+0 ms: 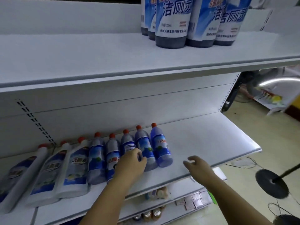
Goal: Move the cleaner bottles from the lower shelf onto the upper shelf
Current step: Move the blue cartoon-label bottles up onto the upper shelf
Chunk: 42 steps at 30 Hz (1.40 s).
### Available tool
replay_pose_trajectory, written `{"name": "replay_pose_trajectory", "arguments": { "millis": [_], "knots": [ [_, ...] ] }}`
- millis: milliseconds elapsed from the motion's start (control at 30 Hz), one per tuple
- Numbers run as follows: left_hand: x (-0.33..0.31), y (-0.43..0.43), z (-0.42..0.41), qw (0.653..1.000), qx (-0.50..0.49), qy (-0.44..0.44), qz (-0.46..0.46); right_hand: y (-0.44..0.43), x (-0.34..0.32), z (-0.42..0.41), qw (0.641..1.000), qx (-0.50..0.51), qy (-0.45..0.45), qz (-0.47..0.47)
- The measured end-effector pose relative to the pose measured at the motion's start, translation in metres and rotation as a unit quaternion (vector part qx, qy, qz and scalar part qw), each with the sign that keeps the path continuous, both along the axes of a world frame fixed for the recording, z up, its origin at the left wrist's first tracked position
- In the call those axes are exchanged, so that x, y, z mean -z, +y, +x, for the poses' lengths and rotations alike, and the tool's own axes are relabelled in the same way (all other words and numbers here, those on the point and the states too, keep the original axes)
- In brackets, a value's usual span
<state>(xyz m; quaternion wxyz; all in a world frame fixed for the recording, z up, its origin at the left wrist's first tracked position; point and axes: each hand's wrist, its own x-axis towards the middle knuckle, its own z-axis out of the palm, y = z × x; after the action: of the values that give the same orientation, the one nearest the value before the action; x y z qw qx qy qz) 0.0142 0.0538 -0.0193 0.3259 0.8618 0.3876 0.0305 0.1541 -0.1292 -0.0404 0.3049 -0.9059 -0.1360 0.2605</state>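
Note:
Several blue cleaner bottles [160, 146] with orange caps lie side by side on the lower shelf [203, 143], caps toward the back wall. Left of them lie three white angled-neck bottles [74, 166]. My left hand [131, 163] rests on top of the blue bottles in the middle of the row, fingers curled over one; a firm grip cannot be seen. My right hand [197, 164] hovers open over bare shelf just right of the last blue bottle. Several blue-labelled bottles [172, 21] stand upright on the upper shelf [81, 62] at the right.
Below the lower shelf, further shelves hold small jars [151, 215] and boxes [193, 202]. On the floor to the right stands a black round base with a pole [272, 182], plus loose cables. The shelf unit ends at the right edge.

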Motion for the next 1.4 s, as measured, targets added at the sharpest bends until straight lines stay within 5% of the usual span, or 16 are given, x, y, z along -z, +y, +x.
{"name": "replay_pose_trajectory", "arguments": {
  "millis": [367, 533, 667, 900, 1033, 1167, 1233, 1400],
  "knots": [
    [0.010, -0.020, 0.026, 0.994, -0.048, 0.015, -0.095, 0.077, 0.026, 0.024, 0.993, -0.101, 0.054, -0.038],
    [0.018, -0.028, 0.047, 0.991, -0.115, 0.073, -0.007, 0.067, 0.022, 0.044, 0.987, -0.057, 0.145, 0.040],
    [0.028, -0.040, 0.080, 0.966, -0.173, 0.152, 0.122, 0.021, 0.027, 0.053, 0.930, 0.066, 0.324, 0.161],
    [0.036, -0.037, 0.126, 0.961, -0.233, 0.151, -0.012, -0.049, 0.047, 0.072, 0.860, 0.161, 0.429, 0.224],
    [0.025, -0.049, 0.122, 0.940, -0.263, 0.061, -0.209, -0.071, 0.040, 0.082, 0.860, 0.114, 0.421, 0.264],
    [0.019, -0.080, 0.092, 0.847, -0.288, -0.121, -0.430, -0.072, 0.027, 0.086, 0.857, 0.020, 0.425, 0.292],
    [0.013, -0.094, 0.071, 0.806, -0.285, -0.200, -0.479, -0.064, 0.022, 0.083, 0.848, -0.026, 0.437, 0.299],
    [-0.007, -0.112, 0.013, 0.779, -0.241, -0.304, -0.493, -0.038, 0.006, 0.058, 0.813, -0.110, 0.468, 0.329]
  ]
}}
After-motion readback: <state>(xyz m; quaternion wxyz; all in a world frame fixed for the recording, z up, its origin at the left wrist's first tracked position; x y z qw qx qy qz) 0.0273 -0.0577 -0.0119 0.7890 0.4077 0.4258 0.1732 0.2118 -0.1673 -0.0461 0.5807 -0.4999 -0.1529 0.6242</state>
